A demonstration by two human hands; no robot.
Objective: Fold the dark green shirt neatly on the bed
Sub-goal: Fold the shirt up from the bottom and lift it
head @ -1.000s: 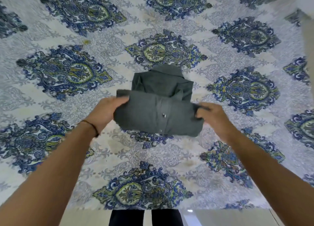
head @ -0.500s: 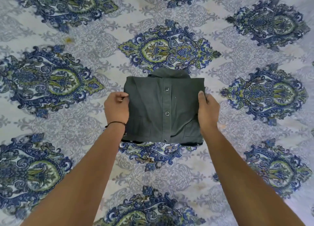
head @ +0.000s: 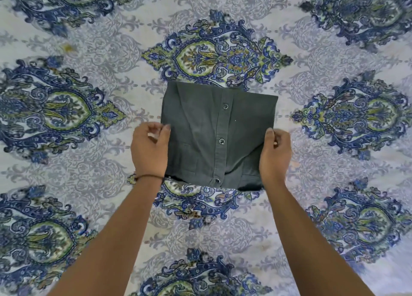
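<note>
Finishing touch, by the look of it: squaring the folded packet. With the left hand (head: 150,148), thumb tip at the left edge of the dark green shirt (head: 196,122) and fingers curled beside it, press that side flat rather than tug; cannot tell whether any cloth is pinched there. Smooth out the slack crease running from the button placket (head: 221,122) toward the near right corner. With the right hand (head: 275,153), thumb on the right edge and fingers curled off the cloth, ease outward evenly; grip likewise unclear. Hands well apart, one at each side. Lies flat on the bed (head: 89,184), with no bed edge or corner in view. Looks roughly square, buttoned front up, three snaps showing, near hem slightly uneven at the right.
</note>
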